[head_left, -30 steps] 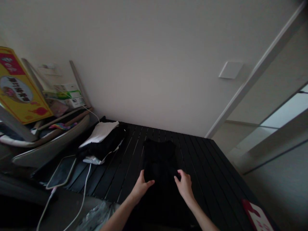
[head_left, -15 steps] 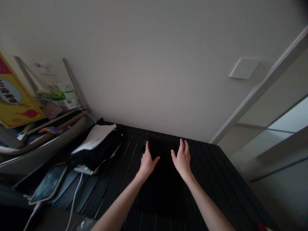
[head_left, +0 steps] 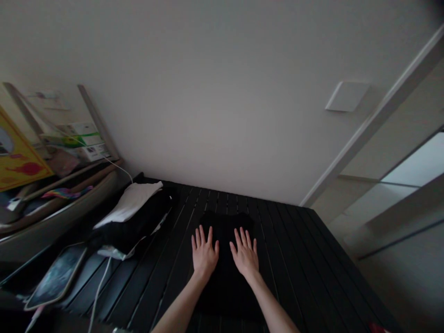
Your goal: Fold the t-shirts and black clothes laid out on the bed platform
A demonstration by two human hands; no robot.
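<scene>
A black cloth garment (head_left: 225,268) lies spread on the dark slatted tabletop (head_left: 294,259), its outline hard to tell from the slats. On its left side rests my left hand (head_left: 204,252), palm down, with fingers stretched out and spread. My right hand (head_left: 244,253) lies flat on the right side of the same cloth, fingers apart as well. Neither hand grips anything. The top edge of the cloth shows just beyond my fingertips; its lower part is dark and lies between my forearms.
To the left sits a pile of folded clothes (head_left: 138,222), white on black. Beside it lies a phone (head_left: 57,276) with a cable plugged in. Further left stands a cluttered shelf (head_left: 86,175) with boxes. A wall (head_left: 222,101) with a white plate (head_left: 347,96) rises behind the table.
Both hands have come nearer to me and flattened onto the black cloth, fingers now spread. The cloth's top edge has also shifted nearer, and the view has turned slightly right.
</scene>
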